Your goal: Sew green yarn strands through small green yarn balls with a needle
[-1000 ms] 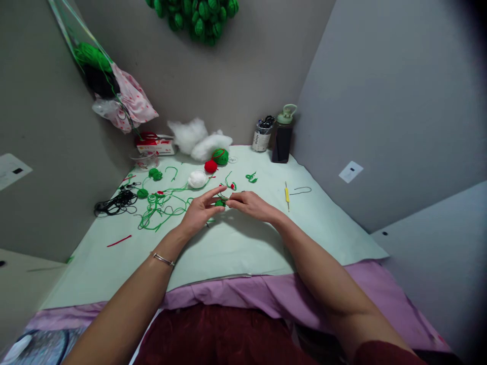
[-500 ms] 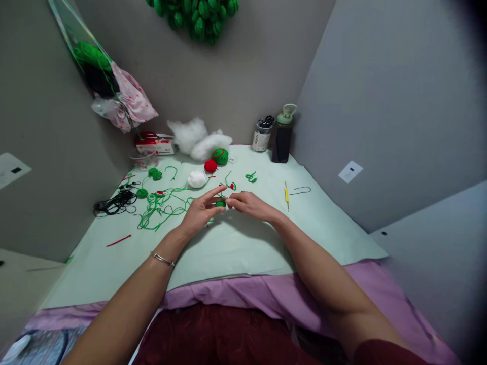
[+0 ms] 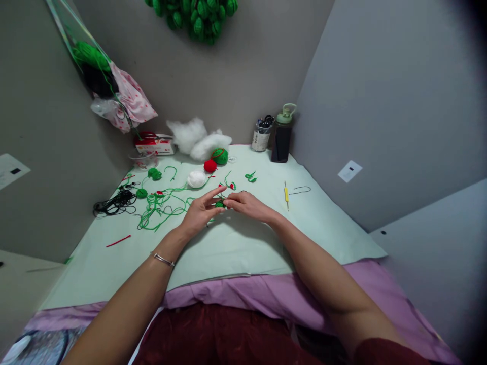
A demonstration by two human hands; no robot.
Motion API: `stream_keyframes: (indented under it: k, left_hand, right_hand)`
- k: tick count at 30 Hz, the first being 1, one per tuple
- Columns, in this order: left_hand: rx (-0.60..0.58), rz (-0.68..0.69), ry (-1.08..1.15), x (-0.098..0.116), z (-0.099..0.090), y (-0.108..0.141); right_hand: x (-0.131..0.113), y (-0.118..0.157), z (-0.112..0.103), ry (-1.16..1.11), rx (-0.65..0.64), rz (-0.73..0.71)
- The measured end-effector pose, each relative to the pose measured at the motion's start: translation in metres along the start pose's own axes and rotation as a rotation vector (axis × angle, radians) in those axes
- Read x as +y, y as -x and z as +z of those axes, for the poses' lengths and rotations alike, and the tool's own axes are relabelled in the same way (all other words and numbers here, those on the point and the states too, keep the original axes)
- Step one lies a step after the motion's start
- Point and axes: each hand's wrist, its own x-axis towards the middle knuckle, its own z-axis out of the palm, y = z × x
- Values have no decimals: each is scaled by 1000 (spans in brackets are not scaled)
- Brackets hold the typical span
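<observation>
Between the thumb and fingers of my left hand (image 3: 198, 210) is a small round green yarn piece (image 3: 219, 204). My right hand (image 3: 247, 204) pinches closed at the right side of this piece; what its fingertips grip is too small to make out. Dark thread shows near the fingertips. Just beyond my hands lie small red and green yarn bits (image 3: 232, 186). Loose green yarn strands (image 3: 155, 215) spread over the table to the left of my left hand.
On the pale table cover (image 3: 228, 253) are a white yarn ball (image 3: 197, 179), a red ball (image 3: 210, 166), a green ball (image 3: 219, 155), white stuffing (image 3: 188, 136), black cord (image 3: 116, 203) and a yellow-handled crochet hook (image 3: 286, 195). A bottle (image 3: 281, 142) and pen cup (image 3: 261, 139) stand at the back.
My right fingertips have shifted slightly left, closer over the green piece. The left hand keeps its hold, and the things on the table stay where they were.
</observation>
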Motion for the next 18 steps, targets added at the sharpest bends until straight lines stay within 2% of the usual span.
stream_keyframes:
  k: [7, 12, 16, 18]
  left_hand:
    - [-2, -22, -45, 0, 1, 1]
    - [-2, -22, -38, 1, 2, 1]
    - [2, 1, -17, 0, 1, -1]
    - [7, 12, -3, -2, 0, -1]
  right_hand:
    - [1, -4, 4, -30, 15, 56]
    - [2, -3, 6, -46, 30, 40]
    - [2, -1, -1, -107, 39, 6]
    - [5, 0, -9, -116, 90, 4]
